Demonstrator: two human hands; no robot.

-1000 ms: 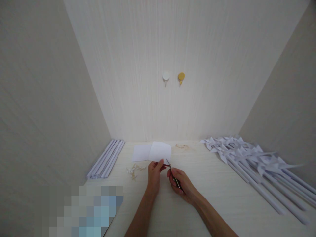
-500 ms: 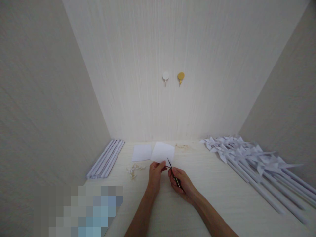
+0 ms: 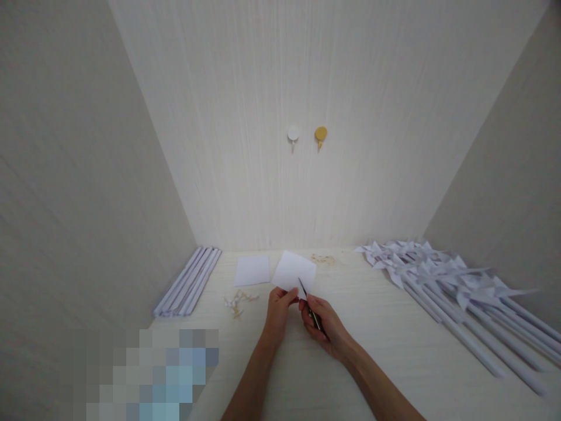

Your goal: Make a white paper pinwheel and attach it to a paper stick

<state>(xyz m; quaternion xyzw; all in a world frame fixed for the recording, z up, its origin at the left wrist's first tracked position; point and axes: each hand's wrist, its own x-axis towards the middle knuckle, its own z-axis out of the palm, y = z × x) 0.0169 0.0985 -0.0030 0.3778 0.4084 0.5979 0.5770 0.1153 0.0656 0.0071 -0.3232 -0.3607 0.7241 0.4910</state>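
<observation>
Head view, left fingers (image 3: 288, 297) pinching white paper (image 3: 293, 269), right fingers (image 3: 305, 316) gripping dark scissors (image 3: 314, 318), a blade (image 3: 302, 286) overlapping the sheet

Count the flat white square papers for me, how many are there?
2. One flat white square paper lies on the pale, wood-grained table; the other white paper, to its right, is held by the left hand. More could be hidden underneath.

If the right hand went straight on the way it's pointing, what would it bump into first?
Probably the white sheet in the left hand: the dark pointed tool in the right hand overlaps it in view, though one picture can't settle whether they touch.
</observation>
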